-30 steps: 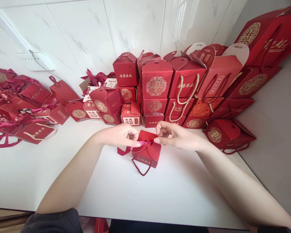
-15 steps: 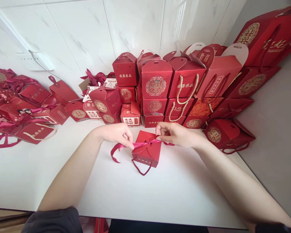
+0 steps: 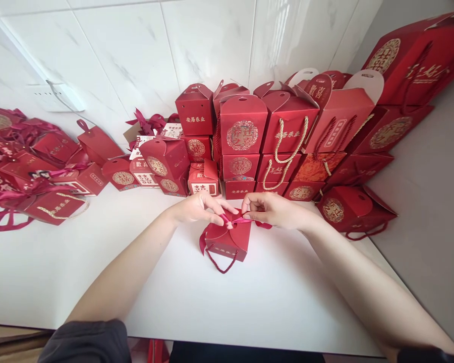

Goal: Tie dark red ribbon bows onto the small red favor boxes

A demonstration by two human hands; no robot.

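A small red gift box [image 3: 227, 244] stands on the white table in front of me, its dark red cord handle [image 3: 222, 268] drooping over the near side. A magenta ribbon [image 3: 242, 220] crosses the top of its closed flaps. My right hand [image 3: 267, 207] pinches the ribbon at the box's right edge, and a short tail hangs below those fingers. My left hand [image 3: 208, 207] is bent over the left part of the lid with the ribbon between its fingers, close to the middle. That side's loose end hangs down the box's left side.
Red gift boxes [image 3: 242, 126] are stacked along the tiled wall behind. A pile of ribboned boxes [image 3: 34, 156] lies at the left. One box with a cord handle [image 3: 355, 209] sits by the grey right wall. A white power strip [image 3: 58, 97] is at the back left.
My left hand has moved right, from beside the box to over its lid, bringing the ribbon inward. My right hand stays nearly where it was, still pinching the ribbon.
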